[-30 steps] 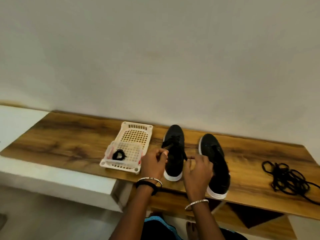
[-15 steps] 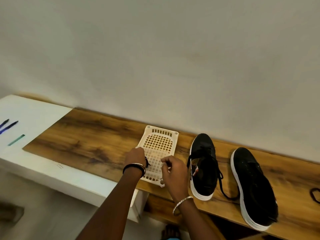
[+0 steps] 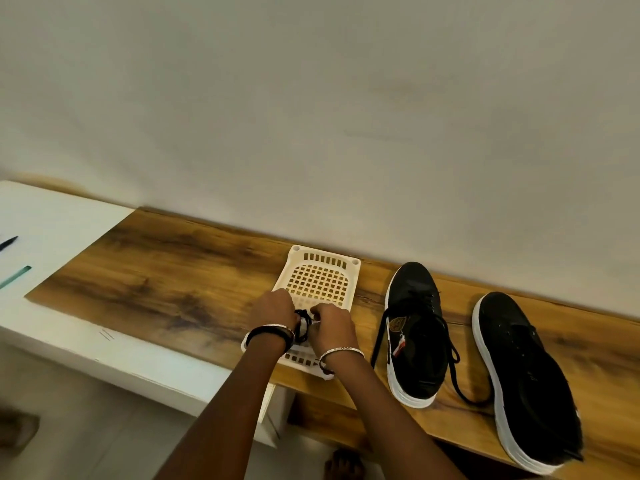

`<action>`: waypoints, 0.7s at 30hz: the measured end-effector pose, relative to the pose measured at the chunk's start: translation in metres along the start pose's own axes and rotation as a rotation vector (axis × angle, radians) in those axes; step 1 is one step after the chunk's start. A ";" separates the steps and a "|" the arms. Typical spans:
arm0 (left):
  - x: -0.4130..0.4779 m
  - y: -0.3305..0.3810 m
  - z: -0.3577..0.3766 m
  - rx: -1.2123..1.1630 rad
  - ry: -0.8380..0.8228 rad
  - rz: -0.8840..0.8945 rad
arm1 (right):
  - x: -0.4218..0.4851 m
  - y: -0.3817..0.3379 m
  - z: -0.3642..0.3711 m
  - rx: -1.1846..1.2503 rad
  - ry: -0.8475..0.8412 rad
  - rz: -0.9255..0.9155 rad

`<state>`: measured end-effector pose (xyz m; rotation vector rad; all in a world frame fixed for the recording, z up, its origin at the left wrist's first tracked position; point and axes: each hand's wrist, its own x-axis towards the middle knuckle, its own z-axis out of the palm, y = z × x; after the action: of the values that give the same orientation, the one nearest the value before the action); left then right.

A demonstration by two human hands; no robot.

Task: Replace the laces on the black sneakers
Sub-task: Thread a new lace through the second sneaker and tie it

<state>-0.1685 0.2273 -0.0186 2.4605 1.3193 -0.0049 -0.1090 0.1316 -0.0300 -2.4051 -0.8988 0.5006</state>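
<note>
Two black sneakers with white soles stand on the wooden shelf [image 3: 166, 289]. The left sneaker [image 3: 414, 334] has loose black laces trailing off both sides; the right sneaker [image 3: 523, 372] shows no loose lace. A cream plastic basket [image 3: 322, 268] sits left of them. Over the basket's near end, my left hand [image 3: 273, 310] and my right hand [image 3: 330, 323] together hold a small bundle of black lace [image 3: 303, 323], fingers curled round it.
A white counter [image 3: 52, 223] joins the shelf on the left, with a dark pen [image 3: 8, 242] and a green pen [image 3: 15, 277] on it. The wall runs close behind the shelf. A bare foot [image 3: 343, 464] shows on the floor below.
Both hands left the left sneaker and moved left to the basket, where they now hold the black lace bundle. The view swung left; the lace pile at the far right is out of frame.
</note>
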 end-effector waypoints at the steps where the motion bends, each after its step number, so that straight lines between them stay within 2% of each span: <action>1: -0.003 0.000 -0.004 -0.067 0.009 0.005 | -0.002 0.001 -0.003 0.045 0.001 -0.010; 6: -0.026 0.006 -0.033 -0.369 0.063 0.088 | -0.021 0.007 -0.030 0.376 0.049 -0.056; 10: -0.050 0.023 -0.056 -0.510 0.041 0.233 | -0.045 0.018 -0.061 0.661 0.027 -0.094; 14: -0.084 0.051 -0.071 -0.592 0.003 0.352 | -0.085 0.032 -0.098 1.004 0.065 -0.038; 21: -0.151 0.108 -0.069 -0.957 -0.190 0.364 | -0.160 0.071 -0.166 1.298 0.254 0.087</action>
<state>-0.1778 0.0723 0.1036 1.7556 0.5530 0.3785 -0.1049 -0.0803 0.0863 -1.2542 -0.1816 0.5451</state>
